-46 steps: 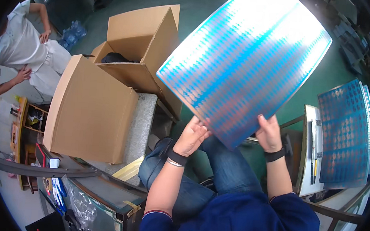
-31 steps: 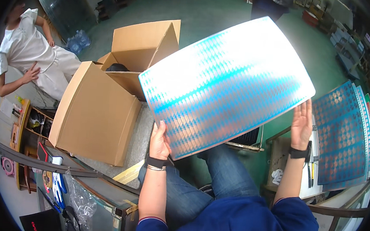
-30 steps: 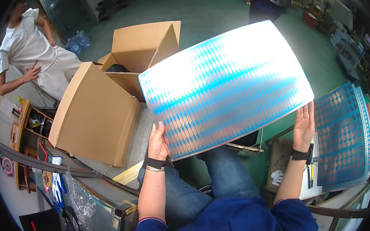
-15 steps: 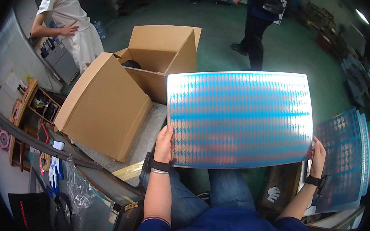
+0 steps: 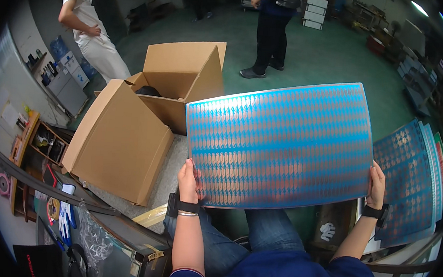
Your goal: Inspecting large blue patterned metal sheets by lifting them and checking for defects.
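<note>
A large, thin, shiny sheet (image 5: 283, 143) with rows of small copper-coloured shapes on blue is held up in front of me, over my lap. My left hand (image 5: 189, 182) grips its lower left edge, thumb on the near face and fingers mostly behind. At the lower right edge my right hand (image 5: 376, 184) is closed on the same sheet. The sheet is tilted, its right end higher than its left. Light glares off its upper left part. Beside my right hand stand several similar patterned sheets (image 5: 408, 179), leaning together.
An open cardboard box (image 5: 180, 65) and a tipped carton (image 5: 120, 141) stand to the left. A workbench at lower left holds clear plastic wrap (image 5: 94, 238) and blue-white gloves (image 5: 65, 220). A white glove (image 5: 327, 231) lies near my right forearm. Two people (image 5: 92, 34) (image 5: 272, 33) stand beyond.
The sheet has tilted, its left end lower and shifted left, and the glare has shrunk to its upper left. Both hands keep hold. The person in dark clothes appears farther left.
</note>
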